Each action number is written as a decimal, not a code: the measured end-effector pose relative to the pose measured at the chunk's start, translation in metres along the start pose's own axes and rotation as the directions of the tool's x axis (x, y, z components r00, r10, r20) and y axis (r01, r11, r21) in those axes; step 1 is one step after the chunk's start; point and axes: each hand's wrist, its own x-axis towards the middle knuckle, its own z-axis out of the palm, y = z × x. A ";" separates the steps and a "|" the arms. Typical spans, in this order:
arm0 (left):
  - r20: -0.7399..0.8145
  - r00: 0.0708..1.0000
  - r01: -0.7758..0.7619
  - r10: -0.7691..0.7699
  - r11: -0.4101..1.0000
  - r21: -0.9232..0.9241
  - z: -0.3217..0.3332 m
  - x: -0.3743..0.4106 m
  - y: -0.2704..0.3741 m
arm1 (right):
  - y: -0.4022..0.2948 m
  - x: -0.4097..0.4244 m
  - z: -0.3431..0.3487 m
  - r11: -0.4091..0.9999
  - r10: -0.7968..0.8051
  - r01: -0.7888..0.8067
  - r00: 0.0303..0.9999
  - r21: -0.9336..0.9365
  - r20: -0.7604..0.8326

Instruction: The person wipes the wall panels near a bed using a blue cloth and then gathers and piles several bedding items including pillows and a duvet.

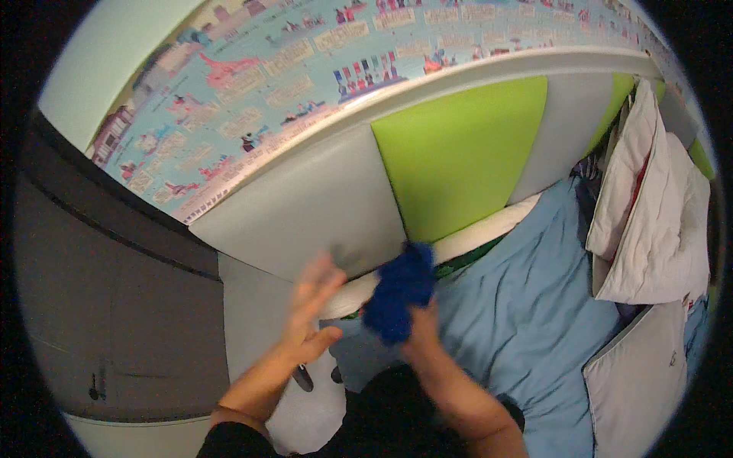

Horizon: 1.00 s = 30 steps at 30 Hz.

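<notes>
A bunched dark blue cloth [401, 292] is gripped in my right hand [422, 329], held up in front of me near the grey and green panels. What kind of cloth it is, blur and folds keep me from telling. To its left, my left hand [312, 315] is raised with fingers apart and thumb out, holding nothing. It is blurred and apart from the cloth. Beneath my arms lies a bed with a wrinkled light blue sheet [515, 292].
Padded grey and lime-green panels [464, 160] line the wall beside the bed, below an illustrated poster [286, 74] bearing writing. White folded bedding [658, 217] and a grey pillow [638, 378] lie at right. A dark grey door [126, 297] stands at left.
</notes>
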 end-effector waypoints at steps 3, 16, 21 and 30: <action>-0.028 0.798 -0.318 0.602 0.461 0.828 -0.059 0.038 -0.022 | -0.042 0.065 -0.007 0.911 -0.236 0.243 0.970 0.333 -0.060; 0.136 0.810 -0.268 0.570 0.155 0.951 -0.074 0.090 -0.057 | 0.207 0.071 0.026 0.971 0.222 -0.230 0.969 -0.067 -0.107; 0.128 0.838 -0.276 0.530 0.210 0.938 -0.080 0.081 -0.047 | -0.031 0.079 -0.004 0.824 -0.541 0.454 0.808 -0.340 -0.232; 0.086 0.817 -0.319 0.570 0.322 0.892 -0.067 0.101 -0.030 | -0.025 0.111 0.002 0.368 -0.729 0.575 0.666 -0.731 0.157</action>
